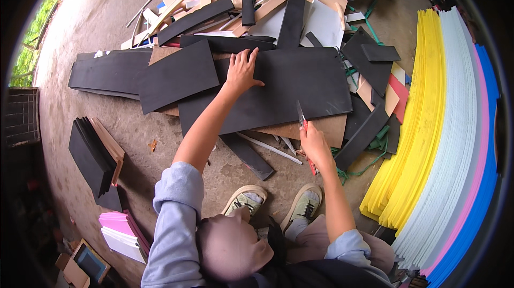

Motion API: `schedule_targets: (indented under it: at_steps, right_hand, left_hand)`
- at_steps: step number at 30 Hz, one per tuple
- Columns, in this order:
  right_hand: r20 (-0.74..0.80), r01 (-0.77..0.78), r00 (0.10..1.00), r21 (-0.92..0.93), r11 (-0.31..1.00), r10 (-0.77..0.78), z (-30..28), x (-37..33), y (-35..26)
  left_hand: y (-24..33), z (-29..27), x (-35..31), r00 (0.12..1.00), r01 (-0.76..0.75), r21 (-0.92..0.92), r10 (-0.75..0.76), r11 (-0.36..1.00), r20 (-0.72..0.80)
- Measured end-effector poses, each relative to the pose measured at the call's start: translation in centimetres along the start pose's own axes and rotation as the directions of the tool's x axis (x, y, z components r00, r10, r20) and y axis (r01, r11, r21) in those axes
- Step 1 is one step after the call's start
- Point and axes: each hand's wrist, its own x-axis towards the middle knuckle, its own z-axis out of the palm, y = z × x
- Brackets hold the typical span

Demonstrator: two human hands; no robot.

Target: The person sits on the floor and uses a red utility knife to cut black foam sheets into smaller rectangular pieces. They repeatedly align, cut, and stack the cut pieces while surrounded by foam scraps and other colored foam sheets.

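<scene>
Lower centre of frame: trousered knee [233, 245]. Centre: black sheet [292, 82], left hand [243, 72] on top, fingers spread. Right of centre: right hand [315, 144], fingers closed around red-handled knife [303, 122].

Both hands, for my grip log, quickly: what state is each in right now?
Left hand: open, fingers spread over the large black sheet.
Right hand: closed, holding a red-handled knife.

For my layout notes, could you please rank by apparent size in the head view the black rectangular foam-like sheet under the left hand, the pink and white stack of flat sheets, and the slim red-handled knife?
1. Black sheet
2. Pink and white stack
3. Red-handled knife, partly hidden by the right hand
</scene>
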Motion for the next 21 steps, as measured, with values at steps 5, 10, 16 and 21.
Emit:
schedule_targets:
  at_steps: [5,10,16,21]
  right_hand:
    - [0.011,-0.090,0.996,0.025,0.996,0.089,-0.6,2.2,-0.1]
    - [-0.103,-0.023,0.994,0.023,0.999,0.025,-1.7,1.6,-0.6]
    - [-0.373,0.036,0.927,0.211,0.977,0.047,-6.5,-0.2,-0.1]
    - [-0.655,0.260,0.753,0.222,0.940,-0.054,-12.1,-2.9,0.0]
  left_hand:
    - [0.4,-1.2,3.4,0.973,0.113,0.100,-0.130,0.989,0.191]
    - [-0.7,-1.7,4.0,0.966,0.110,-0.030,-0.100,0.993,0.237]
    - [3.8,-4.5,4.9,0.983,-0.026,-0.403,0.097,0.915,0.157]
    - [9.1,-10.9,5.2,0.983,-0.183,-0.306,0.182,0.934,-0.032]
